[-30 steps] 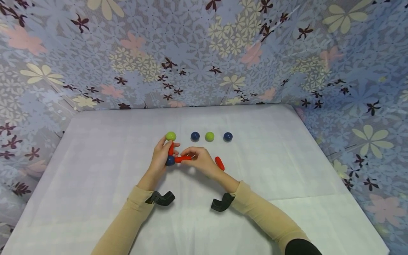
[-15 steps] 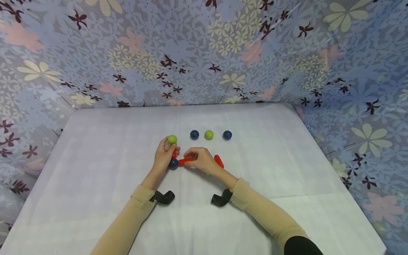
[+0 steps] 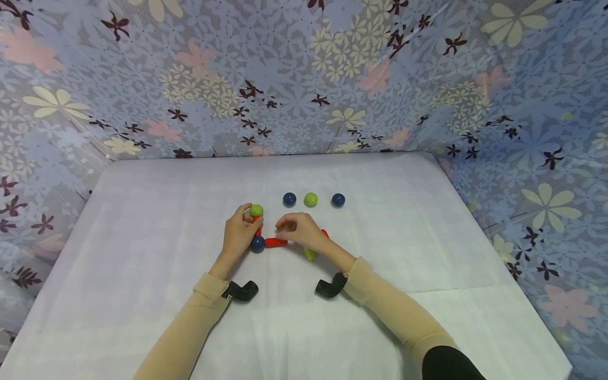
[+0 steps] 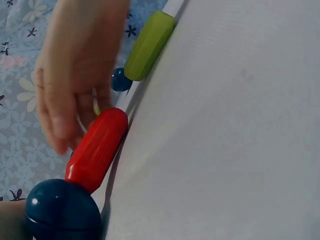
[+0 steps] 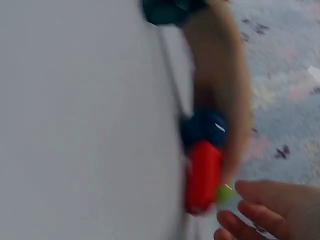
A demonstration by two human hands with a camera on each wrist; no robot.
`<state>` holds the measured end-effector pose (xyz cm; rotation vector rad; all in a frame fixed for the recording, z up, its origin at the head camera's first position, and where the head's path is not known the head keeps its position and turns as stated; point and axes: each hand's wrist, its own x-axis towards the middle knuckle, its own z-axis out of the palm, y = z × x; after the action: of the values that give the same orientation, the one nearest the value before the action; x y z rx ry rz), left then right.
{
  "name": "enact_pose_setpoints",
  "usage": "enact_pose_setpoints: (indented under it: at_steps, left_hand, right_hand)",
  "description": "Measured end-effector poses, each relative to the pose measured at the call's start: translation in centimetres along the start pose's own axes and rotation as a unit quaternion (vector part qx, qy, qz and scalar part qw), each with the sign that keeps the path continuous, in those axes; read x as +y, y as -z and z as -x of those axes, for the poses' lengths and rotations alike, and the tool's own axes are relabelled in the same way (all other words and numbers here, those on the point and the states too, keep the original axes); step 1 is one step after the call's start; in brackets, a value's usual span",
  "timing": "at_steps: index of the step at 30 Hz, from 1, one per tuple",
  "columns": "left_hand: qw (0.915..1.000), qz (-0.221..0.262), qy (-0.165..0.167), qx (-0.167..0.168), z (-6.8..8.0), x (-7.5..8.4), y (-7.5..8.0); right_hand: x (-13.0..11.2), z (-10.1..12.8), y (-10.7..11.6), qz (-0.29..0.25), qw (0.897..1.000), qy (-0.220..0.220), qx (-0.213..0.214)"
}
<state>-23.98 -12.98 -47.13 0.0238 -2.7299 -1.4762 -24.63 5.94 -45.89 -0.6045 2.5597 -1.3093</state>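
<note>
My left hand [image 3: 239, 232] pinches a red rod [image 3: 258, 227] with its thumb and fingers. A green ball [image 3: 256, 210] sits at that rod's far end and a dark blue ball [image 3: 257, 243] at its near end. From the blue ball a second red rod [image 3: 275, 242] points right, roughly square to the first, close to the cloth. Just above and right of its free end is my right hand [image 3: 301, 229], fingers loosely bent and holding nothing. In the right wrist view a small gap separates the right fingertips [image 5: 227, 220] from the second red rod [image 5: 202, 177].
Behind the hands, a blue ball [image 3: 289, 199], a green ball [image 3: 311, 199] and another blue ball [image 3: 338, 200] stand in a row. A green rod [image 3: 310, 254] lies under the right wrist, with a partly hidden red rod [image 3: 325, 233] beside it. White cloth covers the table [image 3: 404, 221].
My right hand has let go of the second red rod and lifted slightly away, uncovering the green rod. The left hand keeps its hold; the joined pieces have shifted slightly toward me.
</note>
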Motion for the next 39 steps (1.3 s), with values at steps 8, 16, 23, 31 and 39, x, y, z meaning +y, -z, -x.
enact_pose_setpoints:
  at_steps: [8, 16, 23, 31, 39]
  left_hand:
    - [0.9998, 0.011, 0.014, 0.000, -0.2, -0.2, -0.1]
    - [0.9990, 0.022, 0.035, -0.019, -0.4, -0.5, 0.4]
    - [0.9987, 0.024, 0.037, -0.027, -0.4, -0.5, 0.5]
    - [0.9987, 0.025, 0.037, -0.023, -0.4, -0.3, 0.5]
    - [0.9987, 0.015, 0.044, -0.020, -0.1, -0.3, 0.3]
  right_hand:
    - [0.9, -3.4, 3.5, 0.060, 0.992, -0.006, 0.112]
    - [1.4, -5.0, 3.7, 0.101, 0.992, 0.013, 0.079]
    - [1.8, -5.3, 3.3, 0.119, 0.991, 0.002, 0.066]
    - [1.9, -5.2, 3.3, 0.141, 0.988, -0.002, 0.068]
    - [1.4, -4.2, 3.3, 0.132, 0.989, 0.010, 0.066]
